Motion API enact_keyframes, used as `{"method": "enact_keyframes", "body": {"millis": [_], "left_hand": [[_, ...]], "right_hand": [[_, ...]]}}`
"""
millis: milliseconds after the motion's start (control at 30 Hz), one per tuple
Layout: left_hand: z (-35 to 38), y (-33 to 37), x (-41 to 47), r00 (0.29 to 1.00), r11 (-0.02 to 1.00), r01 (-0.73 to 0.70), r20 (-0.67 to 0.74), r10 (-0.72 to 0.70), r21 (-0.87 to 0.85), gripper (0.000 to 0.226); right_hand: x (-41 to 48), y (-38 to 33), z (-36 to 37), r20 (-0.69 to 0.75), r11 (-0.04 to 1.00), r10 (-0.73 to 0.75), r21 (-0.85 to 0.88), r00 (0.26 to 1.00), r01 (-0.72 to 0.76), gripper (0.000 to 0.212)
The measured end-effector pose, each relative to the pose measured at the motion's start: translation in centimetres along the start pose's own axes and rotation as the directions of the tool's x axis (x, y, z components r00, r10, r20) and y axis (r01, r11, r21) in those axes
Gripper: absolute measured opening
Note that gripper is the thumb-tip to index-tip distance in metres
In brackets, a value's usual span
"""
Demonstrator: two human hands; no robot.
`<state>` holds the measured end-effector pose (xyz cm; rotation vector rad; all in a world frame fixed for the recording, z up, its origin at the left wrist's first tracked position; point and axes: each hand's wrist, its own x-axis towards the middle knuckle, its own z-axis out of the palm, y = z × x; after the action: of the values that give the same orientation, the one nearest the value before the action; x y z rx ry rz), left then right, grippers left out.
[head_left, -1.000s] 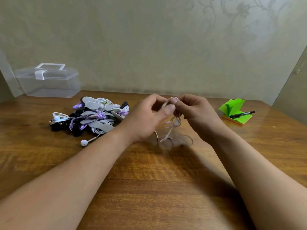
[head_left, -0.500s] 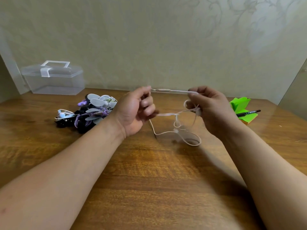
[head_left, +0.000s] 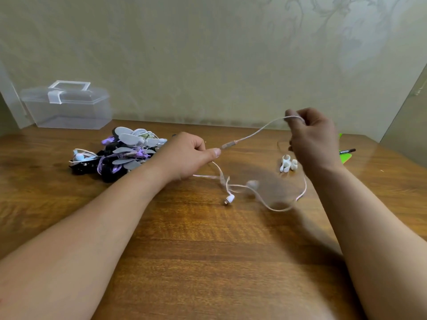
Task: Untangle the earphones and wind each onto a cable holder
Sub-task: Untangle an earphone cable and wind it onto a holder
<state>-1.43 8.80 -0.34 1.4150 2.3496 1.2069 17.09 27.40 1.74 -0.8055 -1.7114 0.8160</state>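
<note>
A pale pink earphone cable (head_left: 254,134) stretches between my two hands above the wooden table (head_left: 208,250). My left hand (head_left: 187,155) pinches it by the inline remote. My right hand (head_left: 312,137), raised higher, grips the cable's other part with curled fingers. From both hands the cable drops in loose loops to the table, where one earbud (head_left: 229,199) lies; another earbud (head_left: 253,184) looks blurred. A small white cable holder (head_left: 287,163) lies on the table under my right hand. A pile of tangled earphones and grey holders (head_left: 122,153) sits to the left.
A clear plastic box with a handle (head_left: 67,107) stands at the back left against the wall. Green sticky notes with a black pen (head_left: 346,151) lie at the right, partly hidden by my right hand. The table's right edge runs close behind them.
My hands have drawn apart, the right one rising to the right, and the cable between them is longer. Loops have opened out onto the table, and the white holder shows.
</note>
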Motion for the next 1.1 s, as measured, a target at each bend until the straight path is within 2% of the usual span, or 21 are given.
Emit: {"method": "enact_keyframes", "body": {"millis": [67,133,200,300,367,467,533,567,600,667,700,733,800,867,933,1000,1100], "left_hand": [[0.3,-0.2,-0.1,1.0,1.0,0.004,-0.001,-0.004,-0.02,0.044],[0.7,-0.1,-0.1,1.0,0.99,0.017,0.023,-0.014,-0.138,0.041],[0.7,0.3,-0.1,0.999,0.971,0.032,0.037,-0.024,-0.237,0.038],[0.6,1.0,-0.1,0.995,0.906,0.075,0.09,-0.041,-0.417,0.028],[0.5,1.4,-0.3,0.992,0.877,0.085,0.12,-0.032,-0.474,0.026],[0.3,2.2,-0.5,0.994,0.832,0.028,0.106,0.037,-0.554,0.028],[0.0,2.7,-0.6,0.996,0.81,-0.037,0.047,0.079,-0.586,0.032],[-0.2,2.9,-0.7,0.995,0.805,-0.064,0.023,0.096,-0.59,0.034],[-0.3,3.0,-0.8,0.993,0.801,-0.089,0.008,0.116,-0.592,0.036],[-0.3,3.0,-0.7,0.986,0.81,-0.144,-0.009,0.169,-0.568,0.036],[-0.3,3.0,-0.7,0.981,0.825,-0.17,-0.011,0.194,-0.54,0.034],[-0.1,3.0,-0.7,0.976,0.836,-0.191,-0.009,0.217,-0.515,0.031],[0.2,3.0,-0.8,0.969,0.837,-0.206,0.011,0.246,-0.507,0.031],[0.5,2.8,-0.5,0.967,0.821,-0.208,0.014,0.254,-0.531,0.03],[0.5,2.3,-0.1,0.972,0.829,-0.208,-0.015,0.234,-0.519,0.029],[0.1,1.9,0.0,0.978,0.866,-0.199,-0.037,0.205,-0.459,0.027],[-0.4,1.4,0.0,0.99,0.894,-0.125,0.007,0.142,-0.43,0.017]], "right_hand": [[0.4,-0.3,-0.6,0.015,0.97,0.122,0.208,0.992,-0.123,0.025],[0.2,-0.8,-0.9,0.143,0.9,0.203,0.364,0.969,-0.242,0.029],[-0.2,-1.0,-0.6,0.243,0.896,0.19,0.352,0.951,-0.269,0.033],[-0.6,-1.3,0.1,0.32,0.894,0.16,0.354,0.934,-0.275,0.031],[-0.9,-1.4,0.4,0.376,0.895,0.134,0.353,0.917,-0.275,0.029],[-0.9,-1.0,0.3,0.445,0.974,0.066,0.166,0.893,-0.155,0.018],[-0.9,-1.0,-0.1,0.595,0.997,0.026,0.045,0.803,-0.066,0.009],[-1.0,-1.0,-0.3,0.67,0.998,0.021,0.026,0.742,-0.052,0.02],[-1.0,-0.9,-0.6,0.723,0.999,0.014,0.025,0.691,-0.047,0.041],[-1.1,-1.1,-1.0,0.777,0.999,-0.019,0.046,0.629,-0.027,0.084],[-1.4,-1.5,-0.9,0.808,0.996,-0.048,0.08,0.588,-0.029,0.093],[-1.9,-2.0,-0.5,0.84,0.991,-0.086,0.126,0.536,-0.038,0.092],[-3.3,-2.9,0.8,0.88,0.979,-0.157,0.197,0.449,-0.044,0.062],[-4.7,-3.6,2.0,0.875,0.974,-0.168,0.218,0.454,-0.059,0.035],[-5.4,-3.8,2.4,0.87,0.959,-0.149,0.243,0.471,-0.145,0.037],[-4.9,-4.1,2.2,0.801,0.9,-0.127,0.341,0.586,-0.271,0.033],[-2.4,-4.0,0.7,0.62,0.705,-0.048,0.576,0.783,-0.413,0.041]]}}
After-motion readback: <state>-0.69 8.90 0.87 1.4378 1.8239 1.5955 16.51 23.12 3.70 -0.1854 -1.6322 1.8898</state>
